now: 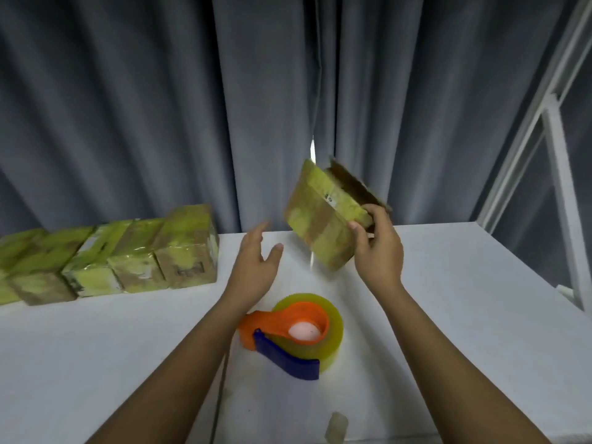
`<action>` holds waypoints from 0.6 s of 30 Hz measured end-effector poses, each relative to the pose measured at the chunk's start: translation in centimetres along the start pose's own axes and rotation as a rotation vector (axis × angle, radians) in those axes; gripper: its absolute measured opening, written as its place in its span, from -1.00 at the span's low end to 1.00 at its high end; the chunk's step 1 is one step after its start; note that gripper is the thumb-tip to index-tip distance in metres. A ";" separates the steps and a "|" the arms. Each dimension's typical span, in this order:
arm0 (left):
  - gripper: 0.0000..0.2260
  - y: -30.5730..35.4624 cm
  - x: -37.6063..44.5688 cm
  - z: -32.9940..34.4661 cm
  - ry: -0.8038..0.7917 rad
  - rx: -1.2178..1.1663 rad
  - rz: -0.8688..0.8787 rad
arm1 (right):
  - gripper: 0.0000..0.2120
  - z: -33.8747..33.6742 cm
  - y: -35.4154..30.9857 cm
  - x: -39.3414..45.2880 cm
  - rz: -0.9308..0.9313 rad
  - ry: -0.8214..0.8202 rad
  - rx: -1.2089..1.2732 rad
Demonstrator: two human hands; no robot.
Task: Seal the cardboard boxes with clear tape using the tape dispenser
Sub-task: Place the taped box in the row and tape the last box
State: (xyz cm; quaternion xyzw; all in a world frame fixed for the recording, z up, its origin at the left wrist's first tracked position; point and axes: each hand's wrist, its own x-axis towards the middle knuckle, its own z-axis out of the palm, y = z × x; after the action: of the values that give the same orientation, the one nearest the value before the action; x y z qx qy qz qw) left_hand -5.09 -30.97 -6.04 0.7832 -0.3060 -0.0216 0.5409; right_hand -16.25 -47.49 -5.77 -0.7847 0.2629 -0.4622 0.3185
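Note:
My right hand [379, 251] grips a small cardboard box [323, 219] covered in yellowish tape and holds it tilted in the air above the white table [464, 315]; a brown flap sticks up at the box's far end. My left hand [256, 267] hovers open just left of the box, fingers spread, not touching it. The tape dispenser [294, 331], orange with a blue handle and a roll of yellowish clear tape, lies on the table between my forearms, below both hands.
A row of several taped cardboard boxes [112, 257] stands along the back left of the table. A small scrap of tape [335, 426] lies near the front edge. Grey curtains hang behind; a white frame [557, 174] rises at the right.

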 end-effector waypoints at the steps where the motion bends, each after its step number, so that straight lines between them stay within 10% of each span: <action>1: -0.51 0.2 -0.2 -1.5 0.033 -0.013 0.007 | -0.79 0.2 -1.5 -0.8 -0.057 -0.014 0.027; 7: -0.25 0.4 -4.3 -11.9 0.264 -0.020 0.114 | -0.82 4.3 -9.8 -7.0 -0.232 -0.179 0.210; 18: -0.79 -10.5 -15.5 -21.3 0.373 0.033 0.006 | -0.79 11.1 -13.7 -19.1 -0.208 -0.489 0.293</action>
State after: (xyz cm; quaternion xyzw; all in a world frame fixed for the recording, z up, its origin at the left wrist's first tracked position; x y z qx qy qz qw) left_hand -5.14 -2.98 -10.85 0.7816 -0.2029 0.1306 0.5753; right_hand -13.01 -22.10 -10.41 -0.8411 0.0274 -0.3228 0.4331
